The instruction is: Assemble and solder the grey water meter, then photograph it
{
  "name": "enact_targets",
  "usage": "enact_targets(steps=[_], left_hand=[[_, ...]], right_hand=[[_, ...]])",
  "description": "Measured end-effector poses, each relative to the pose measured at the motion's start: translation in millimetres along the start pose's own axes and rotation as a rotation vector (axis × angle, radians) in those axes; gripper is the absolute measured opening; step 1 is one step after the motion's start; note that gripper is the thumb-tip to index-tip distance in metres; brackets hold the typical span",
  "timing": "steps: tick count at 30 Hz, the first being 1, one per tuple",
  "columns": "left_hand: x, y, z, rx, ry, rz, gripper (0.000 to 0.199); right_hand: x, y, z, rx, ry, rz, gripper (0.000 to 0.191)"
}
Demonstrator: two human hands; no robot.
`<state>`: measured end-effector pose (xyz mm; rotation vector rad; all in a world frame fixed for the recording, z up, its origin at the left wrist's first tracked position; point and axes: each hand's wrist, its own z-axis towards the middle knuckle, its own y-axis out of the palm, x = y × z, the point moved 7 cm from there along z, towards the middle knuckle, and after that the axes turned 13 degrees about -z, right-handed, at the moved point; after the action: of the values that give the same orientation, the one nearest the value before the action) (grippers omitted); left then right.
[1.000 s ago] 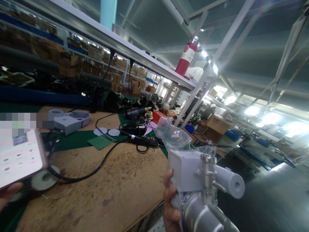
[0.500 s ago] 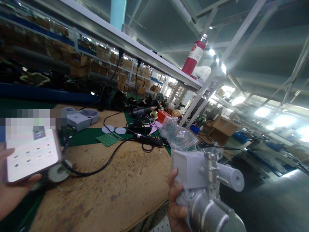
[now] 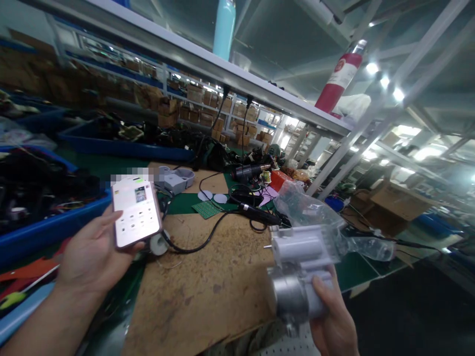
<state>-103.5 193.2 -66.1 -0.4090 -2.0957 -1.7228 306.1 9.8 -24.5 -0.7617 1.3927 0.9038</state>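
A lit smartphone rests in my left hand, the thumb at its left edge and fingers behind; several small icons show on its screen. On the right my right hand grips a grey and silver metal device with a cylindrical motor-like body, smeared by motion. The device is held above the front right edge of a stained brown board. Beyond the phone lies a grey plastic housing. A white spool sits just right of the phone, partly hidden.
A black cable crosses the board. Behind it are a green circuit board, a black handheld tool, a heat gun and a clear plastic bag. Blue bins stand left. Overhead, a shelf carries bottles.
The view has swung left, so the bench shifts right in the picture. The device has turned, its silver cylinder now facing left. The phone stays in my left hand.
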Motion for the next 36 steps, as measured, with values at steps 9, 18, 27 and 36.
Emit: enact_targets(steps=[9,18,27,36], left_hand=[[6.6,17.6,-3.5,-0.185,0.081,0.107,0.05],[6.3,17.2,-5.2,-0.2,0.08,0.111,0.051],[4.8,14.8,-2.8,-0.233,0.102,0.145,0.047],[4.1,12.3,-1.4,-0.198,0.076,0.133,0.046]], right_hand=[[-33.8,51.9,30.4,-0.068,-0.322,-0.991,0.086],[-22.2,89.3,36.8,-0.201,-0.404,-1.435,0.079],[-22.7,83.5,35.8,-0.259,-0.393,-1.415,0.078],[-24.1,83.0,32.7,-0.171,-0.409,-1.502,0.075]])
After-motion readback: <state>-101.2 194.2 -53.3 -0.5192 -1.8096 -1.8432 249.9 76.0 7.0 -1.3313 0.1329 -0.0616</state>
